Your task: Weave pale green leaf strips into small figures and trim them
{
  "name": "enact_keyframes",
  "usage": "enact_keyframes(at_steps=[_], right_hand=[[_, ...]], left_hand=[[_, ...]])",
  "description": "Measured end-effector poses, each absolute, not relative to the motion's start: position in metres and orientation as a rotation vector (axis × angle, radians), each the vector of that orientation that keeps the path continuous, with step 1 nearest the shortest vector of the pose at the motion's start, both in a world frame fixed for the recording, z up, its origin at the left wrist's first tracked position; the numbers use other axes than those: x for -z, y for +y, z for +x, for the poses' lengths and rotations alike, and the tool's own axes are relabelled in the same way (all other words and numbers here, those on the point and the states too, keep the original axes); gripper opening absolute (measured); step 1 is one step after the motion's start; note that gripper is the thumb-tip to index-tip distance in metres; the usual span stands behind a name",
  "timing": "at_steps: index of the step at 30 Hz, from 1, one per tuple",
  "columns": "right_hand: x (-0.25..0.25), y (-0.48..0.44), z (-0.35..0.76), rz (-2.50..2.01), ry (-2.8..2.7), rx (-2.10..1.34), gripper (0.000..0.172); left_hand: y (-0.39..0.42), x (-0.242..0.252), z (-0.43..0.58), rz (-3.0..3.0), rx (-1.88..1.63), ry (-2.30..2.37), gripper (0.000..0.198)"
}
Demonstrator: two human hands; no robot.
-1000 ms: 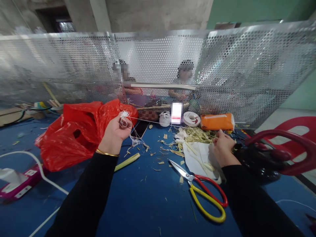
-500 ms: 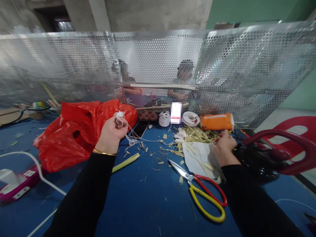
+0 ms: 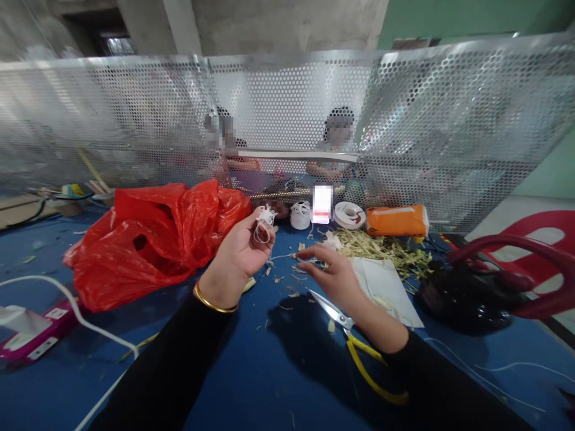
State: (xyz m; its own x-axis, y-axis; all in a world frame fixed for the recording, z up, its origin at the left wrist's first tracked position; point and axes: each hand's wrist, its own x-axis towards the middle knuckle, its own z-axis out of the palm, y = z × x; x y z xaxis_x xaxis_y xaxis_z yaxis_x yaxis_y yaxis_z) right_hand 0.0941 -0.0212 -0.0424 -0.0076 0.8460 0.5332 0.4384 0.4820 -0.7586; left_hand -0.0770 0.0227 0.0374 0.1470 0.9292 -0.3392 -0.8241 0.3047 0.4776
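Note:
In my left hand (image 3: pixel 240 254) is a small frayed tuft of white string (image 3: pixel 266 216), pinched at the fingertips, with a loop hanging over the palm. My right hand (image 3: pixel 332 272) hovers to the right of it, thumb and fingers apart, with nothing seen between them. Beneath my right wrist lie scissors (image 3: pixel 331 311); the forearm covers most of their red handle, while part of the yellow one shows. A sheet of white paper (image 3: pixel 384 284) lies just right of that hand, beside a heap of dry straw-like strips (image 3: pixel 386 250).
A red plastic bag (image 3: pixel 148 239) fills the left. Behind are a white string ball (image 3: pixel 300 215), a bright phone screen (image 3: pixel 321 203), a tape roll (image 3: pixel 350 214) and an orange packet (image 3: pixel 398 221). A black kettle (image 3: pixel 471 299) stands right. Two people sit beyond the perforated metal screen (image 3: pixel 287 90).
My left hand has moved right with the white string tuft, away from the red bag. My right hand has left the straw and paper and come left over the scissors.

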Motion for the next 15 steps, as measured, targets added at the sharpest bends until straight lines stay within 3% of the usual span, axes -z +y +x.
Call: enact_keyframes(at_steps=[7,15], right_hand=[[0.057,-0.03,0.074,-1.093,-1.569,-0.574,0.015],[0.068,-0.024,0.071,-1.074,-1.48,-0.638,0.004]], left_hand=[[0.001,-0.036,-0.055,0.321,-1.161,0.626,0.031],[-0.009,-0.038,-0.043,0.338,-1.118,0.721,0.035]])
